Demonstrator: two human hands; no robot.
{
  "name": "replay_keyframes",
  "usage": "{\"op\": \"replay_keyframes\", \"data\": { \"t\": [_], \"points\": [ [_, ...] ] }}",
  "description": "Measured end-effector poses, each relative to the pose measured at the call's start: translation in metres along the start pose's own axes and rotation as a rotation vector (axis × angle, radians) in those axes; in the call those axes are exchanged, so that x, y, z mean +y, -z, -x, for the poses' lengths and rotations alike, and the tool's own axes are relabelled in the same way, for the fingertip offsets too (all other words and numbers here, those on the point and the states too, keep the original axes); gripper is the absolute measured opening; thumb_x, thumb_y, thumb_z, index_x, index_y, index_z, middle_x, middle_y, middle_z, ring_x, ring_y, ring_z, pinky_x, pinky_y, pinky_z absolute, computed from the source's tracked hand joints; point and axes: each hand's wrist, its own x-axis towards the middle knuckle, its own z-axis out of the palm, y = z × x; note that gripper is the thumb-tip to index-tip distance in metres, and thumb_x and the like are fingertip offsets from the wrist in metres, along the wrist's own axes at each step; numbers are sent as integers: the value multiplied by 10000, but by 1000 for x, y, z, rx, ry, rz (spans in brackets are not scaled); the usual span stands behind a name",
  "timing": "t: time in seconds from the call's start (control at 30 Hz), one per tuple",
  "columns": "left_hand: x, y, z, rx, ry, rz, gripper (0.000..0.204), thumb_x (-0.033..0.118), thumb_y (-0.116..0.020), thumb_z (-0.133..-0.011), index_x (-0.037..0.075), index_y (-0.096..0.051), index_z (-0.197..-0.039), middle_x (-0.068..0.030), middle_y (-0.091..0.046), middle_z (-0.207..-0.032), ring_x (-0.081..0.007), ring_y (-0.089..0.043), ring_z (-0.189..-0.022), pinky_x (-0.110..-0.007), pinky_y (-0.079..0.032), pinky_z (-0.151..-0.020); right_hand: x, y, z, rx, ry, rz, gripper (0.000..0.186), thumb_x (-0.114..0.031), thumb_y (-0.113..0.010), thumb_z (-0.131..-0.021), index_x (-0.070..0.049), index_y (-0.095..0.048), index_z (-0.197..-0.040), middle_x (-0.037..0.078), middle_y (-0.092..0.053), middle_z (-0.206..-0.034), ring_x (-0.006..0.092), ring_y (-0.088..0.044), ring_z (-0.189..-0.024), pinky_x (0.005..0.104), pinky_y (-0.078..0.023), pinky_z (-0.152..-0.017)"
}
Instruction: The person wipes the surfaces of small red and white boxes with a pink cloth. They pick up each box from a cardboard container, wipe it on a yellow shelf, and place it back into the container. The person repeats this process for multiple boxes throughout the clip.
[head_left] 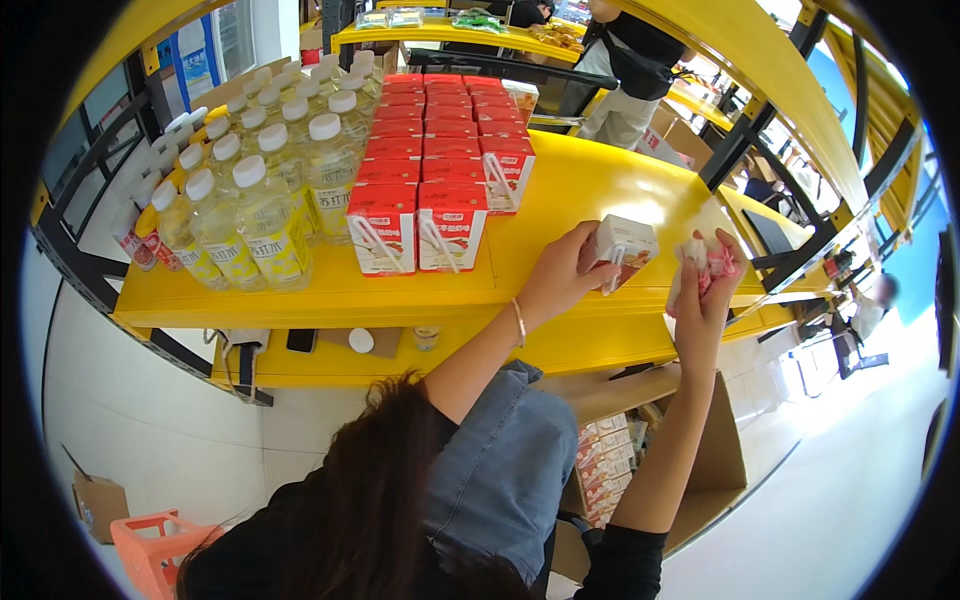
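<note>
My left hand (562,268) is closed around a small white drink carton (628,240) with a straw on its side, just above the yellow shelf (570,185). To its right, over the shelf's front right part, my right hand (705,300) is closed on a pink-and-white item (718,262), whose kind I cannot make out behind the fingers. Left of my hands, rows of red-topped drink cartons (422,172) stand upright on the shelf, straws on the front ones. Beside them are rows of clear bottles (268,235) with white caps and yellow labels.
A cardboard box (722,435) on the floor below my right arm holds several cartons (605,460). The lower yellow shelf (470,352) carries a phone (301,340) and a white round lid (361,340). Black uprights (735,150) frame the rack. A person (640,60) stands behind it.
</note>
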Motion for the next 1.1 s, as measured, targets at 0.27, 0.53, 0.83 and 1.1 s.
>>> {"op": "replay_keyframes", "data": {
  "t": [0.27,0.53,0.83,1.1],
  "points": [
    [-18,4,-3,-8,-1,68,464,174,-722,-776,21,-508,-1159,-132,-634,-924,-206,-604,-834,-296,-479,-777,-18,-49,-26,-385,161,334,333,-31,-536,-852,-12,-410,-1159,222,-516,-1125,415,-548,-969,419,-464,-804],
    [8,1,-1,-26,75,101,496,134,-728,-772,5,-493,-1190,-125,-629,-1028,-202,-611,-956,-302,-465,-883,6,-31,-24,-269,77,311,230,-87,-578,-863,-8,-497,-1064,187,-591,-965,375,-586,-864,383,-471,-726],
    [-4,1,-4,-72,88,254,557,82,-722,-783,-34,-446,-1252,-127,-581,-1166,-189,-563,-1091,-307,-426,-967,41,-32,-7,25,-48,59,186,-144,-466,-961,12,-476,-1062,138,-579,-849,222,-555,-738,328,-454,-676],
    [0,1,-3,-63,87,227,548,75,-715,-788,-41,-447,-1252,-135,-567,-1192,-201,-555,-1114,-312,-429,-978,69,-49,19,150,-222,-98,235,-143,-426,-970,8,-458,-1148,163,-561,-986,220,-560,-864,312,-445,-753]
  ]
}}
